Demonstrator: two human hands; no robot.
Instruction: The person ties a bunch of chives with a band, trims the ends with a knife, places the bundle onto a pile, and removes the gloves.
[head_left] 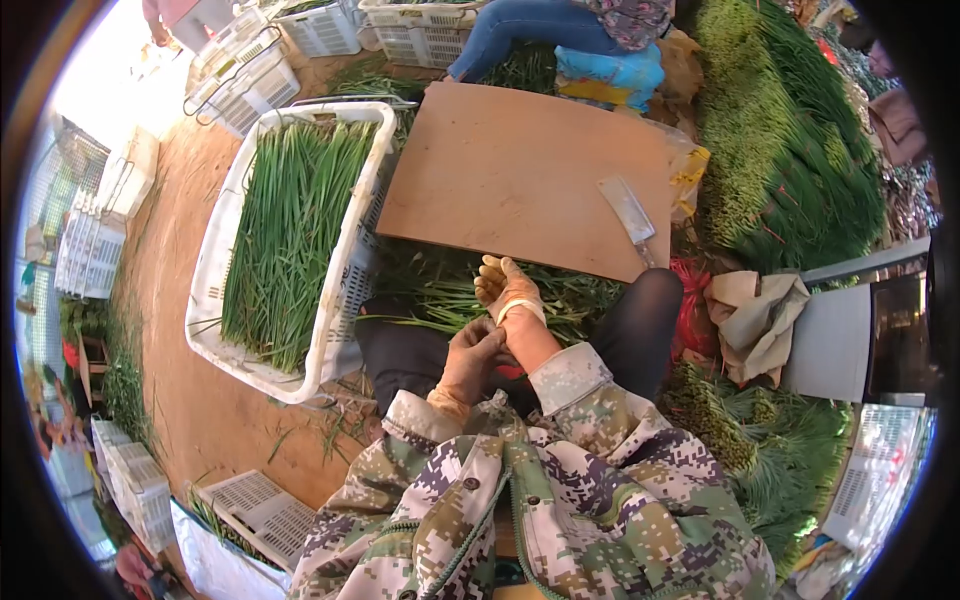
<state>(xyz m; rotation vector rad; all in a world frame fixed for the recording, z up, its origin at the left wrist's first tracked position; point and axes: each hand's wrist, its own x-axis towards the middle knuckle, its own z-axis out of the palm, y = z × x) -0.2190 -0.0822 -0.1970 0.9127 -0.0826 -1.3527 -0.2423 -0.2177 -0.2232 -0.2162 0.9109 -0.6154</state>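
My left hand (467,362), in a tan, soiled glove, is closed at my right wrist. Its fingertips pinch at a pale band (522,306) there, which may be a rubber band or the glove's cuff. My right hand (507,286), gloved too, is turned palm up with half-curled fingers apart and nothing visible in it. Below and behind both hands, loose green stalks (440,300) with long leaves lie across my lap, partly under a brown board (520,170). A cleaver (627,212) with a broad, pale blade rests on the board's right side.
A white crate (335,335) full of green stalks stands at left. Bundled greens (800,150) are heaped at right, with another pile (760,470) nearer me. Crumpled brown paper (755,320) and a red bag (690,305) lie by my knee. Another person's jeans-clad leg (540,30) is beyond the board.
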